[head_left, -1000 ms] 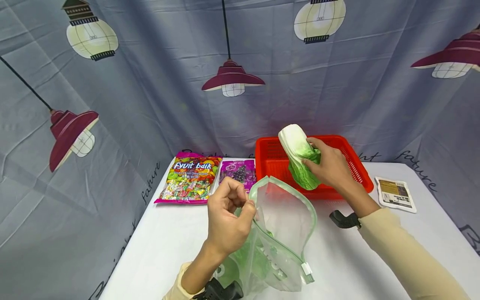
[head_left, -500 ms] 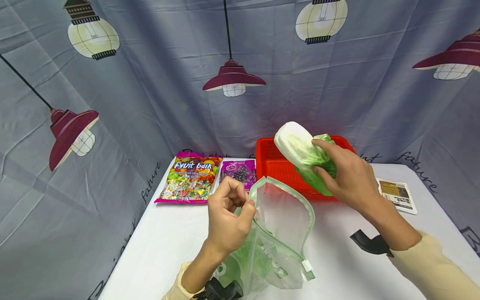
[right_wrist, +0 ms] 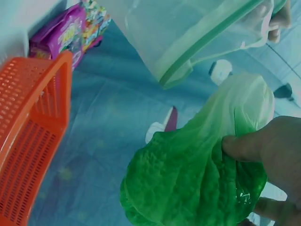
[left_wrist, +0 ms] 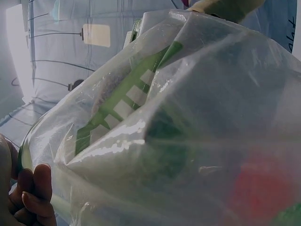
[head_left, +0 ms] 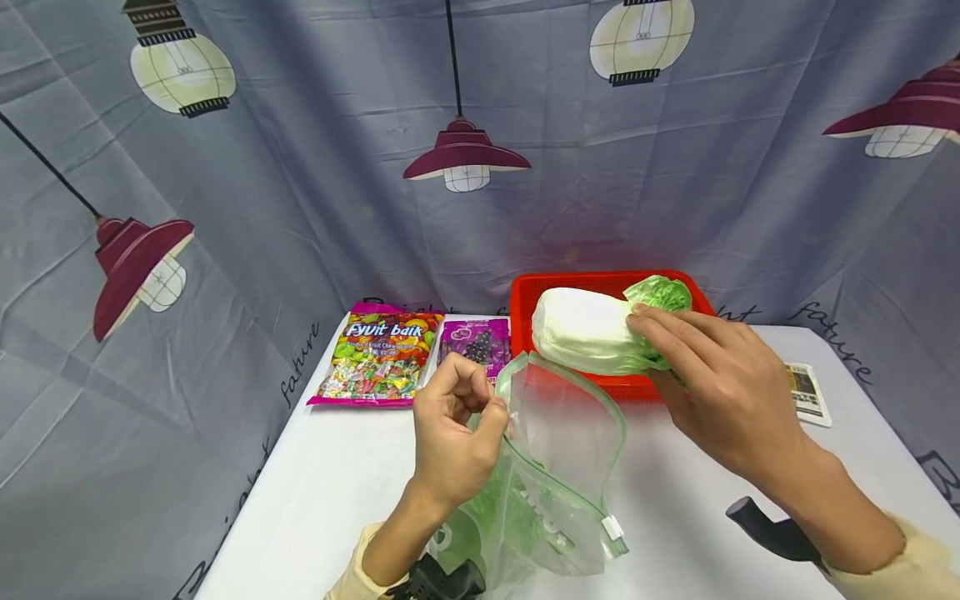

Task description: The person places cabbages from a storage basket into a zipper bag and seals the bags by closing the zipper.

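Observation:
My left hand (head_left: 459, 433) pinches the rim of a clear zip bag (head_left: 555, 533) between thumb and fingers. The bag's green-edged mouth gapes open, with a white slider at its lower right corner. Green contents show dimly through the plastic; in the left wrist view a red patch shows through it too. My right hand (head_left: 723, 392) grips a napa cabbage (head_left: 588, 332) by its leafy green part. The cabbage lies nearly level, its white base pointing left, just above the far side of the bag's mouth. In the right wrist view the thumb presses into the cabbage (right_wrist: 197, 169) leaves.
Behind the cabbage stands a red plastic basket (head_left: 528, 292). To its left lie a candy bag (head_left: 381, 354) and a purple grape packet (head_left: 477, 343). A white packet (head_left: 808, 393) lies on the right of the white table (head_left: 337, 475). A printed curtain (head_left: 337, 208) hangs behind.
My right hand has brought the cabbage from over the basket nearer to the bag, turning it from steep to nearly level. The left hand stays at the bag's rim.

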The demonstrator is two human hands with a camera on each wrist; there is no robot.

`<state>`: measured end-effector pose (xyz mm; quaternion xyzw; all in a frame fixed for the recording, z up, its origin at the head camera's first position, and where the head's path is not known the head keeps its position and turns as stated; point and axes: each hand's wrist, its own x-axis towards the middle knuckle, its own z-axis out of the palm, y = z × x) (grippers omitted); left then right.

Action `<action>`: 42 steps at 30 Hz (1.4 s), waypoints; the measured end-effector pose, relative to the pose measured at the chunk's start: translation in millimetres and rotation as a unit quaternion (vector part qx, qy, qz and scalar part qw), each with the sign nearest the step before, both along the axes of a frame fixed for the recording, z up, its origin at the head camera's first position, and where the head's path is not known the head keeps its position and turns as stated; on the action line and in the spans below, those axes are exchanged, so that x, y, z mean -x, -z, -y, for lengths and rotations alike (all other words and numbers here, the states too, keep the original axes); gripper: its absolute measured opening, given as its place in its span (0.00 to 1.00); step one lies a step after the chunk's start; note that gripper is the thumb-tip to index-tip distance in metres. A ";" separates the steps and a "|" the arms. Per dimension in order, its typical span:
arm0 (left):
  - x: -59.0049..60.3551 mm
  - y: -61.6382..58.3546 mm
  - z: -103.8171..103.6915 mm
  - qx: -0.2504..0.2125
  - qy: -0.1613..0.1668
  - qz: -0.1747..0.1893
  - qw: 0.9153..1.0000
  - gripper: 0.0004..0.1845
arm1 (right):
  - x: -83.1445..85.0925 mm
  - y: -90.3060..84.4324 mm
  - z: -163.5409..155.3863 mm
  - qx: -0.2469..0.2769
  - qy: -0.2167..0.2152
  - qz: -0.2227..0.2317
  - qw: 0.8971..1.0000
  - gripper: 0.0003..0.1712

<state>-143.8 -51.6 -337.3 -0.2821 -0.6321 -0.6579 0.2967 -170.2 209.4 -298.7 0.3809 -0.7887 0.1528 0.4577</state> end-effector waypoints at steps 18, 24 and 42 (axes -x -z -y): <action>1.9 1.3 -0.2 -0.014 0.014 -0.022 1.000 0.09 | -29.5 -8.2 15.5 -0.134 -0.058 -0.036 0.989 0.25; 4.0 3.6 -3.8 -0.028 0.042 -0.037 0.998 0.08 | -35.5 -6.4 22.9 -0.166 -0.078 -0.042 0.982 0.24; 1.6 5.7 -6.4 -0.076 0.121 -0.052 0.988 0.09 | -58.0 16.3 40.3 -0.257 -0.128 -0.056 0.956 0.27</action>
